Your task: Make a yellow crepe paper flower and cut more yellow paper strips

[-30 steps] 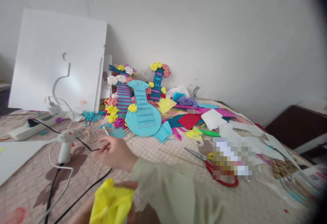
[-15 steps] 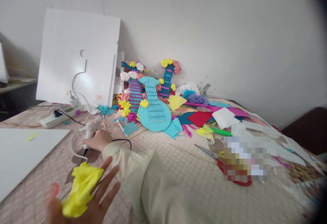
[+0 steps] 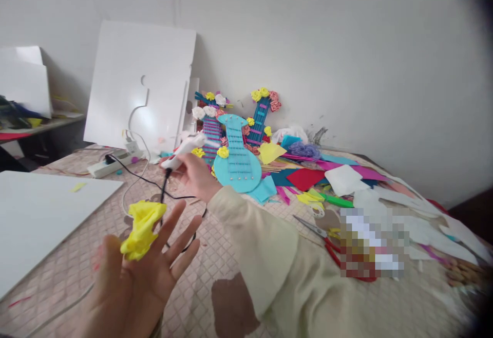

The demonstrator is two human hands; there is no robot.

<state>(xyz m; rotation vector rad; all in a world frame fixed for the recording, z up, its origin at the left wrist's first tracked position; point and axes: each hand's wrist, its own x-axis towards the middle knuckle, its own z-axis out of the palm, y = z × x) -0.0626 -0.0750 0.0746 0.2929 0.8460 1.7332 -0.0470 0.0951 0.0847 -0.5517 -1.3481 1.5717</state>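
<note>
Two bare hands above a grid-patterned tabletop (image 3: pixel 200 279); clock positions are read from the centre of view. At eight o'clock, the left hand (image 3: pixel 134 281), palm upturned, holds a yellow paper flower (image 3: pixel 142 229) between thumb and forefinger, its other fingers spread. Between eight and nine, the right hand (image 3: pixel 197 174) grasps a white glue gun (image 3: pixel 187 149), nozzle directed toward two. Red-handled scissors (image 3: pixel 319 231) lie at four o'clock.
</note>
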